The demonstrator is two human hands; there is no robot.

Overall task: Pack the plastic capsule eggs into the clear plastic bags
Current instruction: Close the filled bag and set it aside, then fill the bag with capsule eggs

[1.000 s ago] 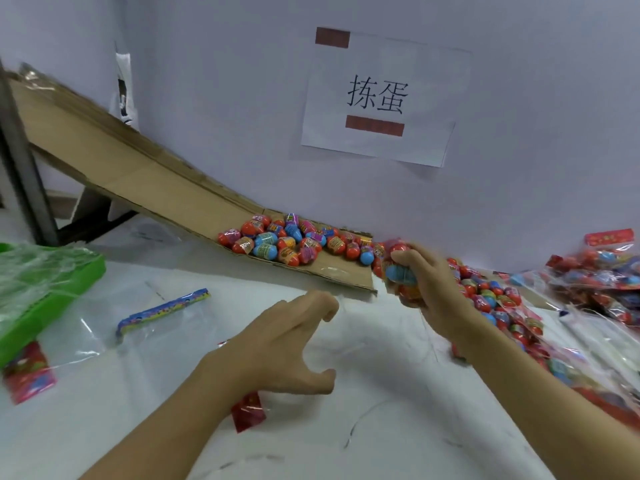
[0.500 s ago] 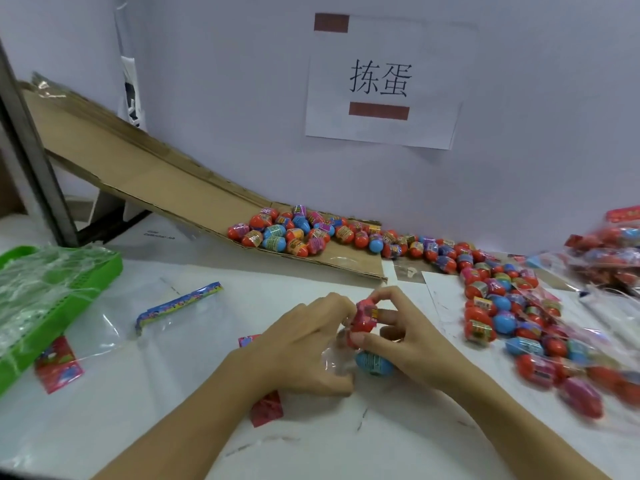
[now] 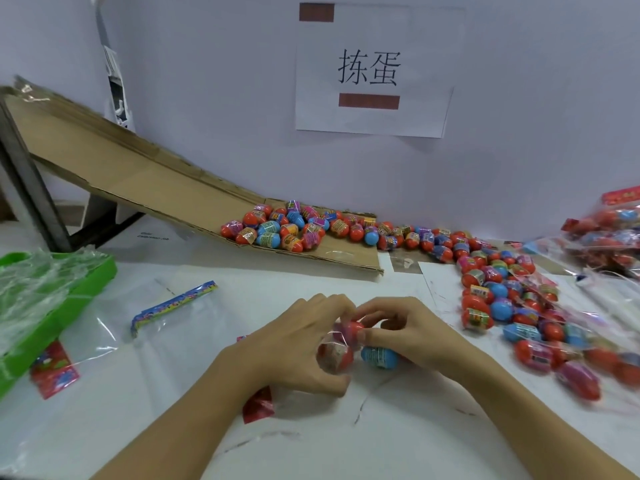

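Feeding capsule eggs into a clear plastic bag point(image 3: 332, 358) at the middle of the white table point(image 3: 398, 445), the head view shows both hands meeting over the bag's mouth. The left hand point(image 3: 294, 348) curls round the film, fingers and thumb holding the opening, with a red egg point(image 3: 337, 355) seen through the plastic. The right hand point(image 3: 412, 334) pinches another red egg point(image 3: 353, 331) at the mouth, and a blue egg point(image 3: 379, 356) lies under its palm, seemingly kept there by the lower fingers.

The eggs look light, hard and smooth, so they would likely roll or slip; pinching one across its banded middle seems safest. The bag film looks thin, limp and clingy, best held at the rim with the mouth spread.

The table is flat and pale. A cardboard ramp point(image 3: 138, 188) slopes down from the left to a pile of loose eggs point(image 3: 284, 230), which trails right along the wall. Filled bags point(image 3: 602, 233) lie at the far right, a green tray point(image 3: 86, 282) of film at the left, an empty bag with a printed header point(image 3: 173, 303) near it. A paper sign point(image 3: 374, 67) hangs on the wall.
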